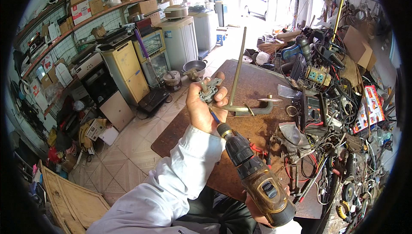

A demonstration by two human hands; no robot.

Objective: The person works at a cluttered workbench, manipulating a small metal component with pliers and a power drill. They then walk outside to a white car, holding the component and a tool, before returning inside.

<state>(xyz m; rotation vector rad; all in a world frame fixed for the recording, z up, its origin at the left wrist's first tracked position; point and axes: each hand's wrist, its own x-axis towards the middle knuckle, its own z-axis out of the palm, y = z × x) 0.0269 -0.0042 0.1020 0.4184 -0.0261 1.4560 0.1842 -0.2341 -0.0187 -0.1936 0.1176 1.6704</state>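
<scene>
Drill (265,186), yellow and black, over the near edge of the tabletop (266,78), chuck pointing up and left; gripped from below by the right hand (254,208), mostly hidden behind the housing, its fingers closed round the handle as far as can be seen. Left hand (198,110), bare, white sleeve (180,165), raised above the left edge of the tabletop; fingers curled narrow, holding a small grey metal part (207,91) between thumb and fingertips. Drill bit (214,116), slim and dark, running from the chuck to the left palm, just below the part; contact with the part cannot be told. Metal pipe assembly (262,110), just right of the left hand, with a long upright tube (238,68) and a round disc (270,99) at its right end; contact with the hand unclear. Red-handled tool (257,149), beside the chuck, partly covered. Metal ring (291,110), toward the right edge. Clear plastic bag (293,133), nearer the near edge than the ring. Multimeter (313,108), dark, among cables heaped along the right edge. Socket block (318,76), pale, with green faces, in the same heap, toward the far right corner. Steel pan (195,66), on the floor, beyond the left edge.
</scene>
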